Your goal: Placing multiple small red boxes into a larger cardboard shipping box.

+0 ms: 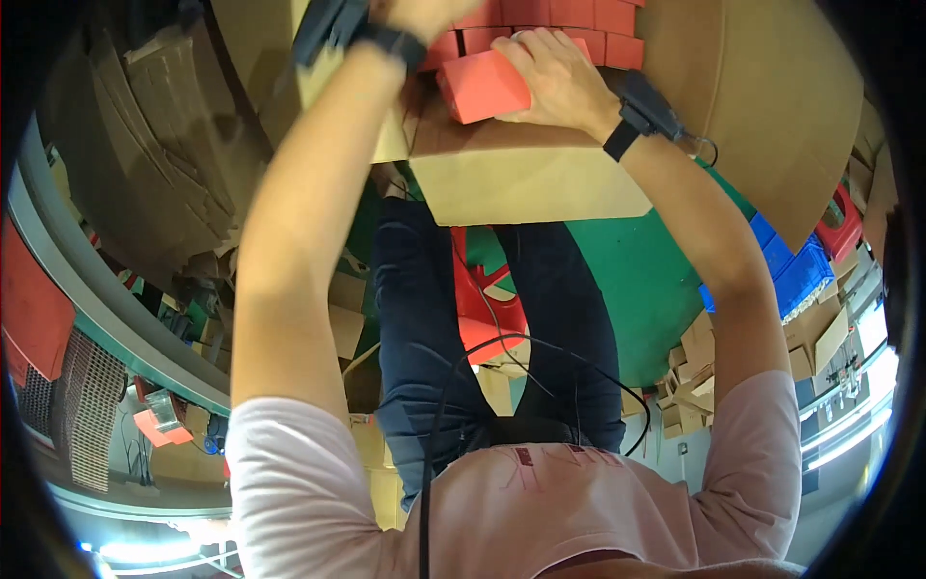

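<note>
A small red box (485,87) is gripped in my right hand (555,82), whose fingers lie over its top and far side. It is tilted just inside the near wall of a large open cardboard carton (531,185). Behind it, rows of similar red boxes (555,13) sit packed tightly in the carton. My left hand (424,13) is over the carton's left part, close to those rows. The top edge of the picture cuts off its fingers. Dark straps with small black devices circle both wrists.
Brown cardboard flaps (772,106) spread to the right, and a stack of brown cardboard (169,125) stands left. Between my legs shows a red plastic stool (482,309). Blue bins (796,270) stand at the right on the green floor (641,289). A black cable (540,340) loops before my lap.
</note>
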`<action>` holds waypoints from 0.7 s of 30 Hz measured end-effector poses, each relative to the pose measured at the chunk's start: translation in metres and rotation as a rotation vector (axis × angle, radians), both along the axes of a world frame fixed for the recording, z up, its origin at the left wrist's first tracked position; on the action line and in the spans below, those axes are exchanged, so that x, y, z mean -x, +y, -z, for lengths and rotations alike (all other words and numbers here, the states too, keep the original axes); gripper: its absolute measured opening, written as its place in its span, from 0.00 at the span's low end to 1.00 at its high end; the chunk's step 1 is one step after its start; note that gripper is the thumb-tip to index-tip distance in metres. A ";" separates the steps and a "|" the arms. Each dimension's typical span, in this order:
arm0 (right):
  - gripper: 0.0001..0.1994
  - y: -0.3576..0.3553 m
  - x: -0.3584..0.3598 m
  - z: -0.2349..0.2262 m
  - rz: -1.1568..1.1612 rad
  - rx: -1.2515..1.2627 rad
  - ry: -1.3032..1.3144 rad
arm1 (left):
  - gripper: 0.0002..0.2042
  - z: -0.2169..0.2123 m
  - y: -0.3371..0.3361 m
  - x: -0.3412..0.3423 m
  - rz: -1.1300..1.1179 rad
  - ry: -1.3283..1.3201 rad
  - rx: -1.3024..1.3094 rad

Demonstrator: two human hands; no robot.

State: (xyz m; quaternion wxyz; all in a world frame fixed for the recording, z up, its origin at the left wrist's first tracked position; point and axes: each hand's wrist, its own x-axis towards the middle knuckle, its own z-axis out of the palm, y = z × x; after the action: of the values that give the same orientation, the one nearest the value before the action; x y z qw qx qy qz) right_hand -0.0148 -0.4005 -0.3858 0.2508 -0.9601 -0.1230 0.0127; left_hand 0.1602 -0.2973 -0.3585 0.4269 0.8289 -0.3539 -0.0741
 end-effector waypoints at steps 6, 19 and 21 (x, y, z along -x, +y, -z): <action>0.37 -0.003 0.002 0.002 -0.027 0.037 0.061 | 0.32 -0.019 0.085 0.093 0.293 0.132 -0.255; 0.34 -0.031 0.029 0.015 0.026 -0.080 0.147 | 0.36 -0.048 0.099 0.052 0.122 0.168 -0.391; 0.34 -0.030 0.021 0.019 0.003 -0.085 0.159 | 0.37 -0.044 0.095 0.040 0.151 0.104 -0.411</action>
State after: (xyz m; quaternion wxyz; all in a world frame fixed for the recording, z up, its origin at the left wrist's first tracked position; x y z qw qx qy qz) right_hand -0.0360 -0.4304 -0.4052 0.3001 -0.9448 -0.1019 0.0831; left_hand 0.1206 -0.2023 -0.3140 0.2599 0.8646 -0.3701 -0.2190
